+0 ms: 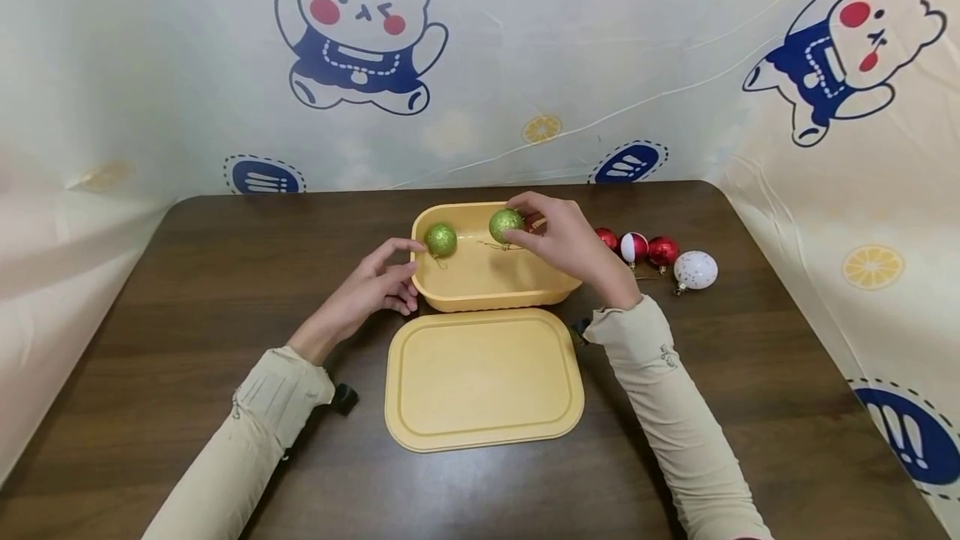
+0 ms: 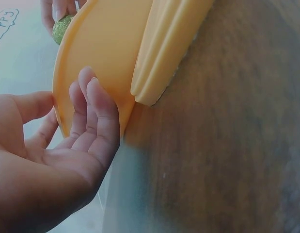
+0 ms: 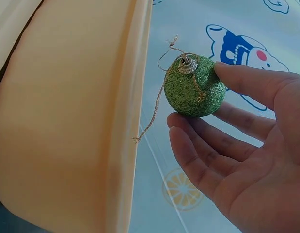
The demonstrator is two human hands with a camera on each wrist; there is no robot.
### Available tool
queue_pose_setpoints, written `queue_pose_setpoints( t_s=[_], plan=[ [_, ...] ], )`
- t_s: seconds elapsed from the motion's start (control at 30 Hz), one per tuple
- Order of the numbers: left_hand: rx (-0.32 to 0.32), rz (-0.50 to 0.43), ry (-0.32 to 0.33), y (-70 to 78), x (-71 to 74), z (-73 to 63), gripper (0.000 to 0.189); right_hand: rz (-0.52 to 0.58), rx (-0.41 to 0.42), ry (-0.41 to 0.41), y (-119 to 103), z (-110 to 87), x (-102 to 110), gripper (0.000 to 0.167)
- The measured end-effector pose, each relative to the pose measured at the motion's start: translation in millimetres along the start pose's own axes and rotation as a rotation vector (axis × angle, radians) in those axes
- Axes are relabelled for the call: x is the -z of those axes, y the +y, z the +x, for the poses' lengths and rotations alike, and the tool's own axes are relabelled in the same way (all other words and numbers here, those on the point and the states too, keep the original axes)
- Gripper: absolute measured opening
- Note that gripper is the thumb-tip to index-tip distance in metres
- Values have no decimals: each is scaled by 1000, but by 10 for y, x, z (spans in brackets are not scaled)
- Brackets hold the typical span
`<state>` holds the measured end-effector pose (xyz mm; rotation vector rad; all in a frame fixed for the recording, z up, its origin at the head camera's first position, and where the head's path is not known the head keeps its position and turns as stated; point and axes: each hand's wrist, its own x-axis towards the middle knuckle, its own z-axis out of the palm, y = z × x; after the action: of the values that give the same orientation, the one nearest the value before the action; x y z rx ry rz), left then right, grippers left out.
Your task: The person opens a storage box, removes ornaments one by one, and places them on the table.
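Observation:
Pinched between the thumb and fingertips of my right hand (image 1: 564, 242) is a green glitter bauble (image 3: 194, 90), its gold string dangling. It is over the yellow box (image 1: 495, 302), near the far rim. Inside the box, at its left end, lies another green bauble (image 1: 440, 239). My left hand (image 1: 369, 286) is at the box's left end, a fingertip touching the rim and the other fingers loosely bent beside the wall. In the left wrist view, the held bauble (image 2: 62, 30) shows past the rim. A bit of red and gold peeks out behind my right fingers.
A flat yellow lid (image 1: 484, 380) lies on the dark wooden table (image 1: 247, 290) in front of the box. Right of the box sit red baubles (image 1: 663, 251), a red-and-white bauble (image 1: 633, 247) and a white speckled bauble (image 1: 696, 270). A printed curtain (image 1: 487, 65) hangs behind.

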<state>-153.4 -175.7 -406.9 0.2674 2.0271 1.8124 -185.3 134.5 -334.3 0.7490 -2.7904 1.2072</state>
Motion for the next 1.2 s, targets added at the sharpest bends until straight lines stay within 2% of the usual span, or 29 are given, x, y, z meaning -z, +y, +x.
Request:
queue_pose_setpoints(
  t_s=[0.53, 0.63, 0.87, 1.2],
  plan=[
    [-3, -8, -6, 7, 13, -2, 43, -13, -3, 10, -16, -27, 84, 37],
    [-1, -12, -7, -4, 8, 6, 45, -9, -16, 23, 12, -69, 141, 36],
    [-5, -2, -14, -13, -3, 32, 46, -52, -47, 108, 140, -233, 387, 41],
    [-4, 0, -19, -39, 23, 28, 45, -78, -130, 126, 285, -433, 628, 43]
  ],
)
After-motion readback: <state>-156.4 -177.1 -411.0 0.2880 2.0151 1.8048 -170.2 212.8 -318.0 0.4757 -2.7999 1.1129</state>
